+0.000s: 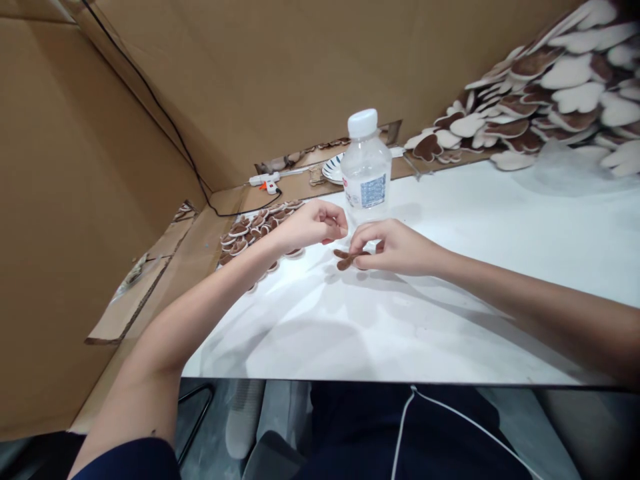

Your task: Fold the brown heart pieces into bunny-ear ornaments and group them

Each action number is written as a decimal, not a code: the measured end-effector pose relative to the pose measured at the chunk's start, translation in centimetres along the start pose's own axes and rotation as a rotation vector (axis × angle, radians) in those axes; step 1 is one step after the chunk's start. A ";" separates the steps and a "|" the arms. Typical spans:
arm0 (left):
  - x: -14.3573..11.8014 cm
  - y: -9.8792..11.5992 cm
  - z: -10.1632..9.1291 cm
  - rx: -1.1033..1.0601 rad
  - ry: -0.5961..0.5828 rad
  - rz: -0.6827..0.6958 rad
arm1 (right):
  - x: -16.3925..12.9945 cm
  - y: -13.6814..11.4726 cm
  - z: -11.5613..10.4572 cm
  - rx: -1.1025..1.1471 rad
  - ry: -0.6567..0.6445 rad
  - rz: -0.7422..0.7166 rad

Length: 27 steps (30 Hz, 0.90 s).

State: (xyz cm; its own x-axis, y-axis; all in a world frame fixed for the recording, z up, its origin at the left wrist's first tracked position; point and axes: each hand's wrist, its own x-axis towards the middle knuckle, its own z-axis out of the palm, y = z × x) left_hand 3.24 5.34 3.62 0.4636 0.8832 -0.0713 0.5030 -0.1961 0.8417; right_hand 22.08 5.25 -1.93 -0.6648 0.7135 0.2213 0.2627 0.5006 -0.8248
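My right hand (400,248) pinches a small brown plush cut-out (345,260) with rounded lobes, just above the white table. Its far end is covered by my fingers. Close by on the left, my left hand (320,223) is closed, with thumb and fingertips together. Whatever may be between them is too small or hidden to make out. A clear plastic bottle (367,167) with a white cap stands upright right behind both hands. Partly behind my left wrist lies a group of brown and white cut-outs (240,230).
A large heap of similar cut-outs (545,100) rises at the back right. A white glue gun (265,180) with an orange trigger and a striped dish (333,169) lie along the back edge. A black cable (150,87) hangs down the cardboard wall (280,73).
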 end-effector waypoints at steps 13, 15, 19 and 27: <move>-6.2 0.2 5.2 0.333 0.232 0.160 | -0.2 -1.1 0.3 -0.042 0.171 0.028; -6.7 -0.7 5.9 0.325 0.315 0.158 | -0.2 -1.2 0.4 -0.019 0.191 0.028; -6.8 -2.4 6.6 0.131 0.411 0.094 | -0.2 -1.1 0.7 0.047 0.214 0.042; -4.1 -4.4 4.2 -0.228 0.204 0.074 | -0.2 -0.8 0.5 0.126 0.113 0.027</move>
State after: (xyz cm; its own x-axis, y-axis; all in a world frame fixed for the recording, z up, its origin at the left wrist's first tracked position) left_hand 2.16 0.80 -2.05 0.3252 0.9419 0.0846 0.2863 -0.1834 0.9404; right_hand 21.68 4.48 -1.55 -0.5742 0.7800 0.2488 0.1851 0.4197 -0.8886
